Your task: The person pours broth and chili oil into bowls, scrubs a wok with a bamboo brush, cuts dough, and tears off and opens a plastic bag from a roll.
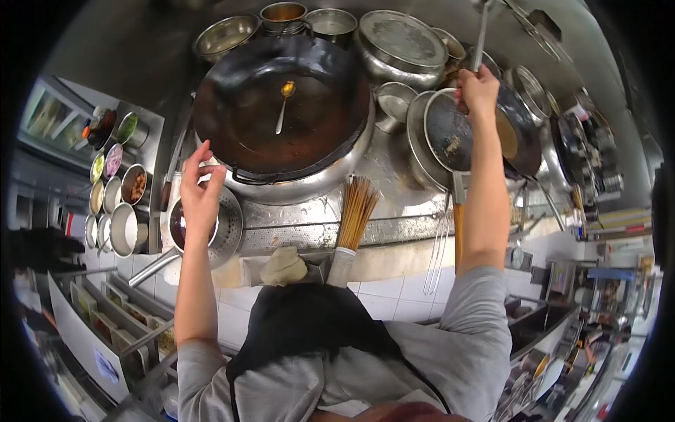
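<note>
My left hand [200,188] is raised with its fingers apart and nothing in them. It hangs above a perforated steel strainer [230,226] and a small long-handled pan, left of the large dark wok [246,151]. A metal spoon [283,112] with something yellow in its bowl lies inside that wok. My right hand [479,93] is closed around a long metal handle [481,39] that reaches up toward the top edge; its working end cannot be made out. Beneath that arm are a wire-mesh strainer [441,133] with food bits and a second wok [524,133] holding brownish liquid.
A bamboo brush [357,214] stands at the stove's front edge beside a crumpled cloth [283,266]. Several steel bowls of ingredients [133,184] stand at left. A lidded pot [401,42] and a small pot [395,100] sit behind. Floor tiles [380,290] show below.
</note>
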The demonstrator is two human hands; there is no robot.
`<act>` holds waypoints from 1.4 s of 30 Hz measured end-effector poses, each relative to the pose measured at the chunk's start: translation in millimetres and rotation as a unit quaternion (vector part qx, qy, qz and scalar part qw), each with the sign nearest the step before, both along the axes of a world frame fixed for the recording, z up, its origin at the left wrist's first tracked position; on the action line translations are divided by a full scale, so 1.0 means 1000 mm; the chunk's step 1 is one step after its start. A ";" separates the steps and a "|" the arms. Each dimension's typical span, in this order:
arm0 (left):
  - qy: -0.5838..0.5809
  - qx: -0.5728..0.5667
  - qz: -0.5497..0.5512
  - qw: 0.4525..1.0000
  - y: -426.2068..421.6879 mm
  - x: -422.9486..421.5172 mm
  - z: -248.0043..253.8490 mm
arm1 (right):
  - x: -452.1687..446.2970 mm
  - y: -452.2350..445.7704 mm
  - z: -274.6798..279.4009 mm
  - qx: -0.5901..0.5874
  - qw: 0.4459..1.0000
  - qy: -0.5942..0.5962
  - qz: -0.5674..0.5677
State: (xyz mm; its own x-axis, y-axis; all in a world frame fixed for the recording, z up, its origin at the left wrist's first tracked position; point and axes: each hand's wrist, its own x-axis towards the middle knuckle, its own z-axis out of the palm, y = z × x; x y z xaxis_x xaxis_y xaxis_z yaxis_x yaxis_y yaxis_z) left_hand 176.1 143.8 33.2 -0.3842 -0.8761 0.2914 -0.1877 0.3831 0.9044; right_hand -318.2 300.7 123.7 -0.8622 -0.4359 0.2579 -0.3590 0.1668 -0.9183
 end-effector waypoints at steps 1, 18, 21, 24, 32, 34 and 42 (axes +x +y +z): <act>0.010 0.006 -0.015 1.000 0.000 -0.005 0.002 | 0.028 0.002 0.006 -0.038 0.998 -0.039 0.012; 0.161 0.279 -0.138 0.936 -0.018 -0.019 -0.005 | 0.067 -0.008 -0.014 -0.348 0.693 -0.612 0.157; 0.205 0.361 -0.170 0.894 -0.039 -0.063 -0.007 | 0.094 0.013 0.007 -0.376 0.628 -0.653 0.195; 0.197 0.441 -0.151 0.863 -0.058 -0.118 -0.016 | 0.147 0.037 0.029 -0.391 0.594 -0.665 0.228; 0.114 0.465 -0.103 0.872 -0.078 -0.202 -0.055 | 0.277 0.097 0.030 -0.349 0.530 -0.709 0.308; 0.113 0.444 -0.092 0.884 -0.083 -0.205 -0.057 | 0.293 0.106 0.024 -0.309 0.561 -0.703 0.308; -0.201 0.140 -0.029 0.969 -0.105 -0.197 -0.056 | 0.349 0.122 0.029 -0.169 0.783 -0.545 0.248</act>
